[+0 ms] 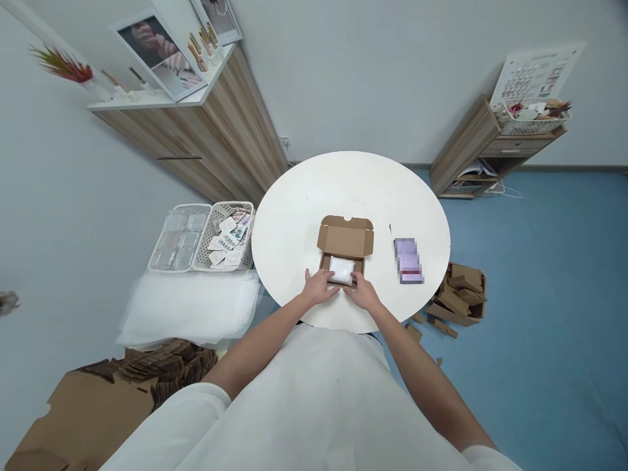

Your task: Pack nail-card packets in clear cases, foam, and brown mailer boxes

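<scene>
An open brown cardboard mailer box [346,239] lies on the white round table in front of me, its lid folded back away from me. Inside its tray sits a white wrapped package [342,269], soft-looking and cushioned; what is wrapped in it is hidden. My left hand [318,286] holds the package's near left side, thumb low by the box's front edge. On the near right side, my right hand [363,292] has its fingers on the same package, thumb also by the front edge. Both hands are partly closed around it.
A phone-like purple item [409,260], pixelated, lies right of the box on the table [294,196]. Leftward are baskets of clear cases [180,239] and cards [228,239], white sheets [189,307] and flattened cardboard [98,405]. A carton of cardboard pieces [461,294] stands on the floor.
</scene>
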The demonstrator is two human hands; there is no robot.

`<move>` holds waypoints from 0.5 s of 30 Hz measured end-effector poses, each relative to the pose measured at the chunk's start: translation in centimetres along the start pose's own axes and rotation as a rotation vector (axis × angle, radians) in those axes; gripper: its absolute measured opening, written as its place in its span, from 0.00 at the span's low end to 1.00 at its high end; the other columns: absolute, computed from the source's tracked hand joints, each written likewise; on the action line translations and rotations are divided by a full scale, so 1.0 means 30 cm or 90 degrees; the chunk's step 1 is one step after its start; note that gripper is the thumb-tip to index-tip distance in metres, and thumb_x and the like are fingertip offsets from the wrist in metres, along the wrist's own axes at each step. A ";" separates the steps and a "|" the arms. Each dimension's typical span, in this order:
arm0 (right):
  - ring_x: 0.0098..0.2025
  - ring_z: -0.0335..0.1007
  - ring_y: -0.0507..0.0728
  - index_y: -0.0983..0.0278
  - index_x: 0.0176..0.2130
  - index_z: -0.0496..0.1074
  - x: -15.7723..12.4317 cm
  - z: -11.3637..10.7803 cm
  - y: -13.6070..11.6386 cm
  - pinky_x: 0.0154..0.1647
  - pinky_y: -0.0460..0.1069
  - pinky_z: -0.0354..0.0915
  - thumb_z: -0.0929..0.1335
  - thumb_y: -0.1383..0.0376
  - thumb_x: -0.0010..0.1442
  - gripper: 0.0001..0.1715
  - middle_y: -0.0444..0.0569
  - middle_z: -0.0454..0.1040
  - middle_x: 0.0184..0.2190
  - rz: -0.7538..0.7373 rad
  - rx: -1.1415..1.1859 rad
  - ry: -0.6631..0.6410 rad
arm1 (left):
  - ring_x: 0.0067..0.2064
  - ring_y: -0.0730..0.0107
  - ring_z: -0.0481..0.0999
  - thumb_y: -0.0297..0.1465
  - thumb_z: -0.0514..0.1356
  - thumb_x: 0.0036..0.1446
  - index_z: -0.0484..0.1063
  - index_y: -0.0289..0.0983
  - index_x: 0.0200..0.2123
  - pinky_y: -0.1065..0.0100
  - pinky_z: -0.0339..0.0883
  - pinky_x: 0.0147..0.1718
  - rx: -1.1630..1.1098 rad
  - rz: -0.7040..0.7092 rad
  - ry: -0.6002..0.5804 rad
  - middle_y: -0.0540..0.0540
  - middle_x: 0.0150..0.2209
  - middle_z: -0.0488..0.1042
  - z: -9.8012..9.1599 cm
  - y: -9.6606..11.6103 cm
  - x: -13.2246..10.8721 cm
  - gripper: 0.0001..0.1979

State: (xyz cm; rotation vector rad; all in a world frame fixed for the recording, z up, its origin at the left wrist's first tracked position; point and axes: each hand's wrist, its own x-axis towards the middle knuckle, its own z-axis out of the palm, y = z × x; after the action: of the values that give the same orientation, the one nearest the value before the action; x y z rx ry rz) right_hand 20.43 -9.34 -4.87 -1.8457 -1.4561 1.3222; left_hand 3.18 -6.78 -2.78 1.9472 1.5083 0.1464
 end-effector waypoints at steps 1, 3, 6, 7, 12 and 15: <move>0.48 0.65 0.61 0.61 0.48 0.61 0.000 0.004 0.002 0.45 0.54 0.59 0.68 0.60 0.45 0.30 0.53 0.70 0.44 0.002 -0.010 -0.005 | 0.51 0.52 0.64 0.41 0.58 0.46 0.65 0.42 0.46 0.39 0.28 0.53 0.010 0.003 -0.006 0.41 0.48 0.67 0.003 0.000 0.001 0.22; 0.48 0.65 0.61 0.61 0.49 0.61 0.001 0.012 0.005 0.45 0.54 0.59 0.68 0.60 0.46 0.30 0.52 0.70 0.44 0.009 -0.032 -0.015 | 0.52 0.52 0.63 0.40 0.58 0.46 0.65 0.42 0.46 0.38 0.29 0.53 0.032 0.003 -0.013 0.41 0.49 0.66 0.010 0.000 0.005 0.21; 0.48 0.64 0.62 0.60 0.49 0.61 0.000 0.023 -0.001 0.45 0.54 0.59 0.67 0.61 0.47 0.29 0.53 0.69 0.46 0.002 -0.073 -0.013 | 0.52 0.50 0.61 0.39 0.59 0.46 0.66 0.41 0.45 0.41 0.38 0.53 0.060 0.015 -0.002 0.39 0.49 0.64 0.016 0.001 0.010 0.20; 0.49 0.64 0.63 0.60 0.49 0.62 -0.002 0.025 -0.005 0.45 0.54 0.59 0.67 0.62 0.47 0.28 0.54 0.67 0.48 -0.010 -0.090 -0.006 | 0.52 0.50 0.61 0.39 0.59 0.46 0.67 0.41 0.44 0.44 0.42 0.53 0.061 0.029 0.007 0.39 0.49 0.64 0.016 0.000 0.011 0.20; 0.49 0.62 0.60 0.59 0.49 0.62 -0.026 0.008 -0.019 0.43 0.53 0.61 0.64 0.63 0.51 0.24 0.51 0.59 0.54 -0.092 -0.135 0.057 | 0.54 0.50 0.57 0.38 0.60 0.46 0.64 0.40 0.48 0.53 0.52 0.51 0.008 0.041 0.084 0.39 0.52 0.59 0.002 -0.030 0.006 0.24; 0.47 0.63 0.58 0.60 0.50 0.61 -0.041 -0.013 0.002 0.42 0.52 0.62 0.62 0.62 0.52 0.24 0.51 0.60 0.52 -0.083 -0.110 0.131 | 0.54 0.53 0.58 0.40 0.57 0.49 0.57 0.38 0.53 0.55 0.55 0.49 -0.083 -0.028 0.101 0.38 0.53 0.58 -0.008 -0.068 -0.003 0.28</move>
State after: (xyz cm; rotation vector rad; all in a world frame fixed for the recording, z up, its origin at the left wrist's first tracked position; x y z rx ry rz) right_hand 20.81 -10.39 -4.24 -1.8942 -1.5897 0.9407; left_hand 1.35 -6.53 -3.70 1.8332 1.5992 0.3782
